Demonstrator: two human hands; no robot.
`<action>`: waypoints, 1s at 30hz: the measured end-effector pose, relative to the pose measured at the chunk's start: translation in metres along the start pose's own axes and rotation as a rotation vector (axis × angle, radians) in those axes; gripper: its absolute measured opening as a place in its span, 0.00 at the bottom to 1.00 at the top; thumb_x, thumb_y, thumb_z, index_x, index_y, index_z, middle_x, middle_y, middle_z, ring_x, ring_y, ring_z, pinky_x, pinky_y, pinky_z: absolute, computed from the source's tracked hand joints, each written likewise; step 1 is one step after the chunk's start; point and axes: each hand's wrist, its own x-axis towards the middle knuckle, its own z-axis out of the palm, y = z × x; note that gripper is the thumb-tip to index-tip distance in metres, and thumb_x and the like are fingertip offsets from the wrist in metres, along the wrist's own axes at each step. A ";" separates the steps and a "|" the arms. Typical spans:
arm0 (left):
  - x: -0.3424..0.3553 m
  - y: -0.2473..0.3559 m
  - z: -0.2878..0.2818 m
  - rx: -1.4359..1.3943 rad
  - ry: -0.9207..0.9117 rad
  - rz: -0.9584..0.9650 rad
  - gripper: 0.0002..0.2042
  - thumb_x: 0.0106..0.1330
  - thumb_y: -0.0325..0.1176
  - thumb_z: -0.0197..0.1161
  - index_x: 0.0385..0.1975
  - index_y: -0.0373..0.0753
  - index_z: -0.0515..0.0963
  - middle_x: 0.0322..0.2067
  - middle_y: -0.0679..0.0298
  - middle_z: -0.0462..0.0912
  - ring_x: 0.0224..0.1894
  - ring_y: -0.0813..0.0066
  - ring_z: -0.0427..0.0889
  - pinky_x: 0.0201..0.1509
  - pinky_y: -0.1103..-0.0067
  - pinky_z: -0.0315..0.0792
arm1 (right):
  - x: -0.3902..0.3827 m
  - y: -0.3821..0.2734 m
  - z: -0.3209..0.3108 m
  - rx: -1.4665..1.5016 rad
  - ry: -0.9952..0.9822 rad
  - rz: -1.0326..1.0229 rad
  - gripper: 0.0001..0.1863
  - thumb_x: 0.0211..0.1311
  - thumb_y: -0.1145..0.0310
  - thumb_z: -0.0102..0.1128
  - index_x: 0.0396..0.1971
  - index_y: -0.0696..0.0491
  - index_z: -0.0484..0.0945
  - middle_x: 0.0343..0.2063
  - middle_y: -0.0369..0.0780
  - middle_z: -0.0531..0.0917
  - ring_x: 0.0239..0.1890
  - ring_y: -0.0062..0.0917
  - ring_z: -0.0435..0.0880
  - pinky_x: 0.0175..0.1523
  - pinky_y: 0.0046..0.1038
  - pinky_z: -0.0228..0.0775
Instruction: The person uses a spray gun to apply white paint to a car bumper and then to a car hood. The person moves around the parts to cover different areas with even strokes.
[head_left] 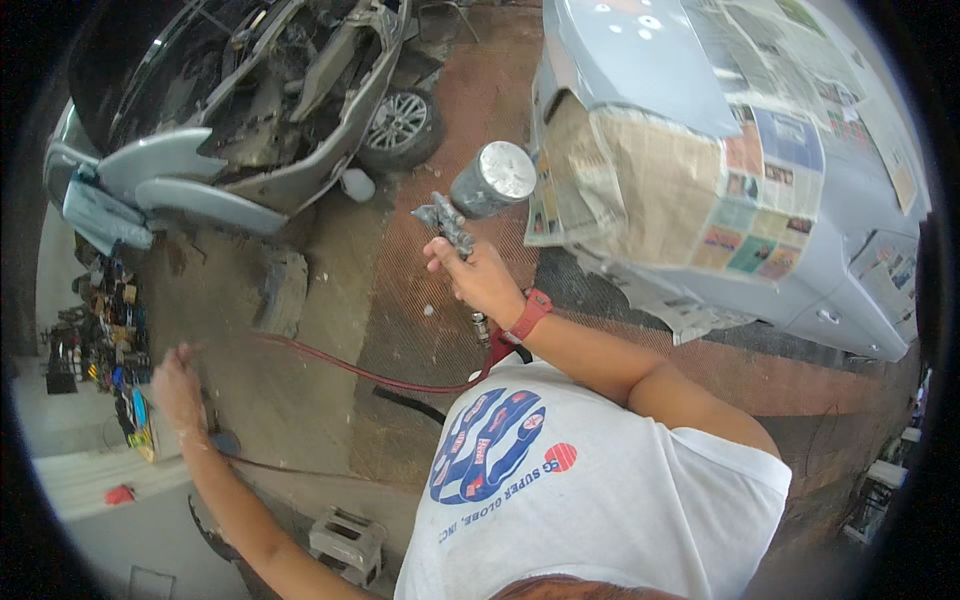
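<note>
My right hand [470, 272] is wrapped around a grey, paint-coated spray gun [443, 220] with a metal cup [493, 178] attached, held in mid-air beside a car body [630, 45] covered partly with newspaper and brown paper [660, 170]. A metal hose fitting [480, 328] hangs below that hand. My left hand [178, 385], at the left, has its fingers curled on a red air hose [370, 376] that runs across to the fitting. My white T-shirt fills the lower middle.
A stripped car body [300, 140] with loose grey panels [205, 200] and a wheel [398, 128] stands upper left, a curved panel [280, 295] on the floor below it. Cluttered tools [100, 350] line the far left. A plastic step stool [345, 545] is at the bottom. Mesh matting [410, 310] covers part of the floor.
</note>
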 end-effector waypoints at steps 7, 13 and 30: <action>0.176 0.145 -0.052 -0.276 0.031 -0.058 0.15 0.80 0.41 0.58 0.44 0.34 0.84 0.39 0.40 0.88 0.47 0.37 0.87 0.47 0.50 0.78 | 0.181 -0.066 -0.038 0.022 0.194 -0.151 0.35 0.81 0.56 0.60 0.80 0.52 0.61 0.40 0.39 0.89 0.32 0.19 0.86 0.41 0.25 0.78; 0.257 0.232 0.072 -0.770 -0.318 -0.132 0.11 0.77 0.34 0.59 0.45 0.35 0.87 0.41 0.45 0.90 0.46 0.46 0.89 0.52 0.61 0.77 | 0.266 -0.138 -0.147 -0.067 0.577 -0.114 0.25 0.81 0.49 0.60 0.60 0.56 0.81 0.39 0.37 0.90 0.30 0.13 0.85 0.22 0.16 0.67; 0.627 0.490 0.252 -0.988 -0.677 0.564 0.14 0.78 0.41 0.60 0.49 0.38 0.86 0.39 0.46 0.89 0.48 0.42 0.87 0.52 0.56 0.76 | 0.338 -0.303 -0.203 -0.327 1.429 -0.287 0.22 0.79 0.52 0.65 0.52 0.58 0.84 0.41 0.43 0.92 0.38 0.22 0.92 0.20 0.18 0.68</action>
